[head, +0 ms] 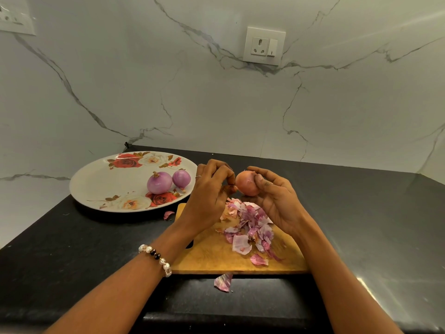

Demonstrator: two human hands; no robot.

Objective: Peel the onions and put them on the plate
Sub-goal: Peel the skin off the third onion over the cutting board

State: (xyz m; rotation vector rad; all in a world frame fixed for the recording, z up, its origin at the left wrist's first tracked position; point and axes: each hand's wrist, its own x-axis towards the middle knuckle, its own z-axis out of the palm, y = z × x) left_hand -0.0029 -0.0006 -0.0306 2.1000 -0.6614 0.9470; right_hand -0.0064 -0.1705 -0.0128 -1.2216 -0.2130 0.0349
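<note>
My right hand (277,198) holds a pinkish-orange onion (246,184) in its papery skin above the wooden cutting board (216,256). My left hand (212,189) has its fingers curled against the onion's left end, pinching at the skin there. Two peeled purple onions, one larger (159,183) and one smaller (181,178), lie side by side on the right part of the white flowered plate (101,184). A heap of pink and purple peels (248,225) covers the board below my hands.
Loose peel pieces lie on the black counter: one between plate and board (168,214), one past the board's front edge (224,282). A marble wall with a socket (264,45) rises behind. The counter's front edge runs near the bottom.
</note>
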